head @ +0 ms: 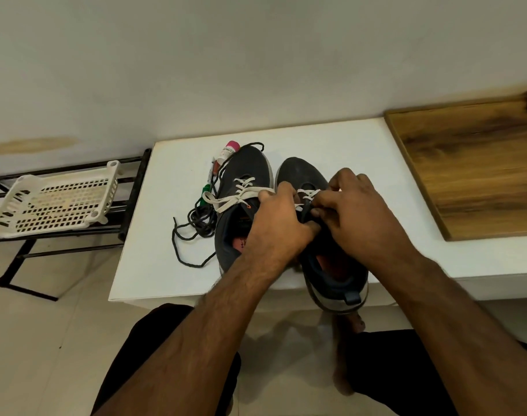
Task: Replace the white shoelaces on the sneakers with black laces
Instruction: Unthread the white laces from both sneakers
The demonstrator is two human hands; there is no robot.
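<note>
Here both hands are working over the right sneaker [304,175] on the white desk [172,235]. The left hand [278,223] and right hand [350,214] are curling their fingers [325,202] around its white lace [308,195], pinching it at the eyelets. The black laces [196,223] are lying loose just beside the left sneaker [247,172].
</note>
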